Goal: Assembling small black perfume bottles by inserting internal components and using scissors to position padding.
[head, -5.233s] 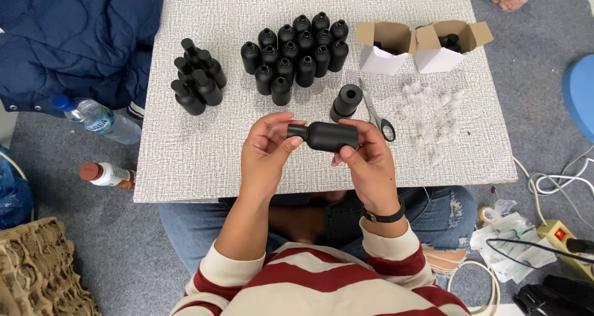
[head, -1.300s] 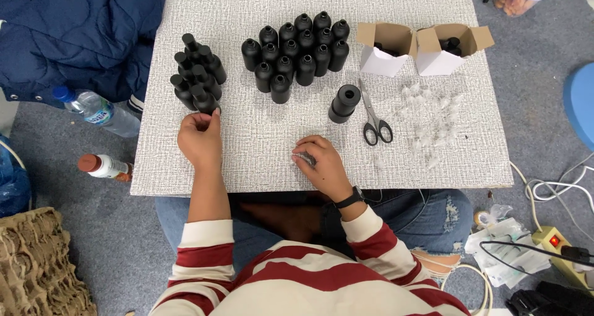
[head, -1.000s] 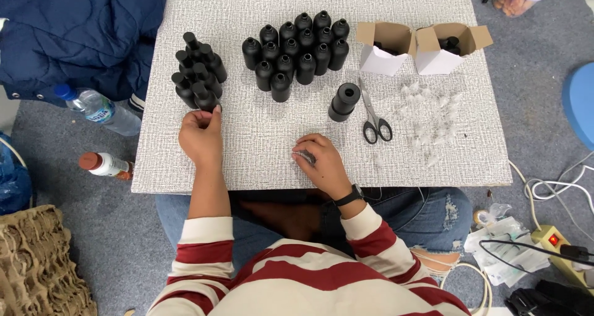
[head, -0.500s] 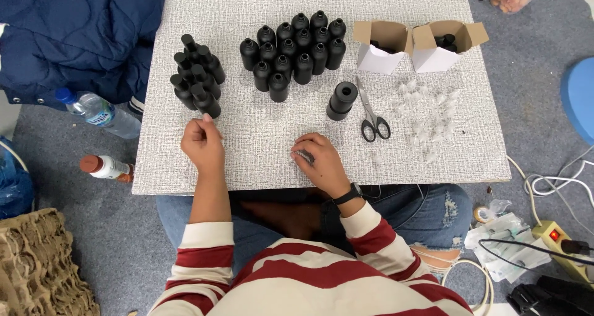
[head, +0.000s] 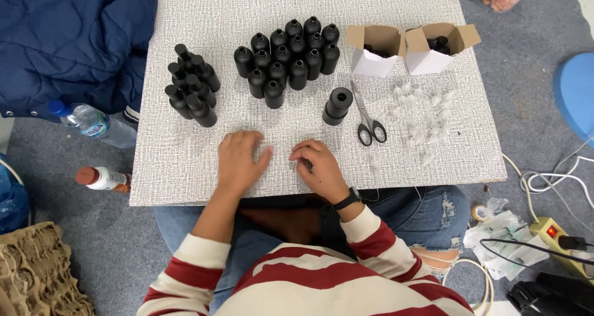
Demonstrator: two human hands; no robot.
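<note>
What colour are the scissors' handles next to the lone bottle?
Black, same as the bottle; the scissors have plain metal blades. The head view shows them best.

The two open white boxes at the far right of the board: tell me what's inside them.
Dark, rounded shapes show in the left white box and the right white box, apparently black bottles like those standing on the board. The walls and flaps hide how many.

Bright, even light falls from overhead, so the pale textured desk (head: 185, 167) reads clearly and the black bottles (head: 288, 59) throw only short, soft shadows beside their bases. No glare shows, though the bottles' dark surfaces swallow most detail. Focus is sharp across the middle, with the left hand (head: 240, 161) slightly smeared and mild bending of lines toward the corners.
</note>
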